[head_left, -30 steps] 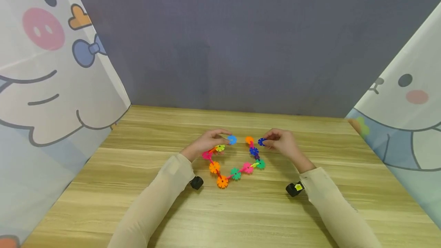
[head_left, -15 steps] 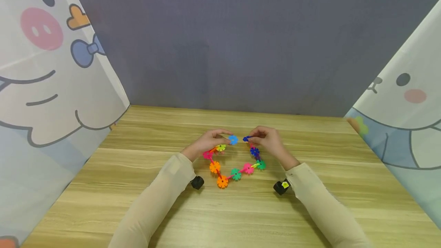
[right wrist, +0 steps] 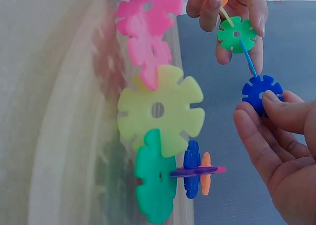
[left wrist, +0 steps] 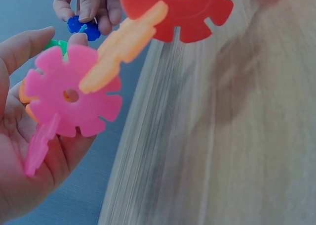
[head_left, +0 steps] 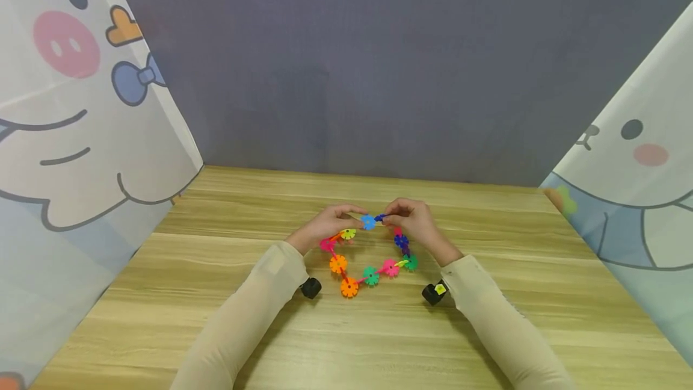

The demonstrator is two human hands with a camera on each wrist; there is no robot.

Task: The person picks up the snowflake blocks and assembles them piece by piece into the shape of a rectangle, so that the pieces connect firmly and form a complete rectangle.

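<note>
My left hand (head_left: 331,222) holds the end of a chain of notched snowflake building discs, near a green disc (right wrist: 237,34) and the light blue disc (head_left: 368,222). Between thumb and fingers, my right hand (head_left: 418,222) pinches a dark blue disc (right wrist: 260,93). That disc meets the light blue one, which shows edge-on in the right wrist view. Other linked discs curve round below both hands, including an orange disc (head_left: 349,287) and a pink disc (head_left: 391,267). In the left wrist view, a pink disc (left wrist: 74,91) partly covers my left fingers.
The chain lies on a wood-grain table (head_left: 379,342). A dark grey panel (head_left: 346,65) stands behind it, with cartoon-printed cloths (head_left: 81,155) on both sides. Black wrist cameras hang below each cuff, the right one (head_left: 433,294) bearing a yellow mark.
My right hand has moved left with the dark blue disc, bringing it from apart to against the light blue disc. My left hand stays almost in place, still holding its end.
</note>
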